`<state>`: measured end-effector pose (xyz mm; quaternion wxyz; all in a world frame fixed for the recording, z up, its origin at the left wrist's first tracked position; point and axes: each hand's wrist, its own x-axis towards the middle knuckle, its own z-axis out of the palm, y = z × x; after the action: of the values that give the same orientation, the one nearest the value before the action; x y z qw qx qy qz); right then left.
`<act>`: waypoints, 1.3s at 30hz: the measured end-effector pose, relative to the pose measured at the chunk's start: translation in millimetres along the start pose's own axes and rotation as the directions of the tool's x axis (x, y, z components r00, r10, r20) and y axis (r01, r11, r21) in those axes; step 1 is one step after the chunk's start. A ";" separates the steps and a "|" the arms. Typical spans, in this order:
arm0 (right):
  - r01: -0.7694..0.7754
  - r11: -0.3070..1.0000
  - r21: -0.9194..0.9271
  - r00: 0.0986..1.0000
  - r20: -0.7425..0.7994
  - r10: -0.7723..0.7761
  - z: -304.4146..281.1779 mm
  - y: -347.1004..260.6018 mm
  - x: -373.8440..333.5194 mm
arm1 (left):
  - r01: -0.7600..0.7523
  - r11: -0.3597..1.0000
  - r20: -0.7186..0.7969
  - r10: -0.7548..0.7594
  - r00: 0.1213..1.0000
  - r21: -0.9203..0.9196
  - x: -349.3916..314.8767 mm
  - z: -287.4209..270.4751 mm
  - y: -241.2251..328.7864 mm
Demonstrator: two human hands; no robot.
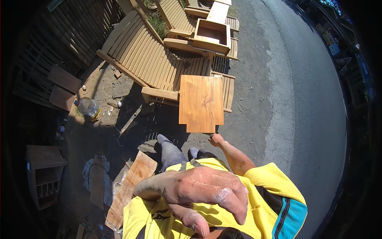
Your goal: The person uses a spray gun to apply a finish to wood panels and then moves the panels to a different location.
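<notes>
Your right hand (216, 139) closes its grip on the near edge of the flat, orange-brown notched wooden board (201, 103); your left hand (203, 191) hangs loosely open, empty.

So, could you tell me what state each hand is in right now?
Left hand: open, empty.
Right hand: closed at the lower edge of the wooden board; whether it holds it cannot be told.
</notes>
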<state>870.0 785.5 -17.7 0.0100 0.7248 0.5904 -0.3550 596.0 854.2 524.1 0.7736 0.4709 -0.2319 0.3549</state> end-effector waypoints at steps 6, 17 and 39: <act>-0.615 0.783 -0.091 0.735 0.292 0.612 20.5 45.2 -87.0 | 0.026 0.980 0.143 0.003 0.990 -0.199 -6.9 -95.2 66.3; -0.373 0.831 0.412 0.870 -0.155 0.467 8.3 -170.9 97.3 | 0.084 0.971 0.279 -0.018 0.960 -0.224 -24.8 -237.3 204.7; 0.100 0.981 0.168 0.846 0.504 -0.173 -24.7 -455.4 481.2 | 0.112 0.938 -0.353 -0.011 -0.936 -0.328 -801.2 -293.5 220.6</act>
<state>513.9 1342.5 -68.3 0.0937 0.5581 0.5907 -0.5751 -79.4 918.7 -38.4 0.4114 -0.1995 0.7991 0.3904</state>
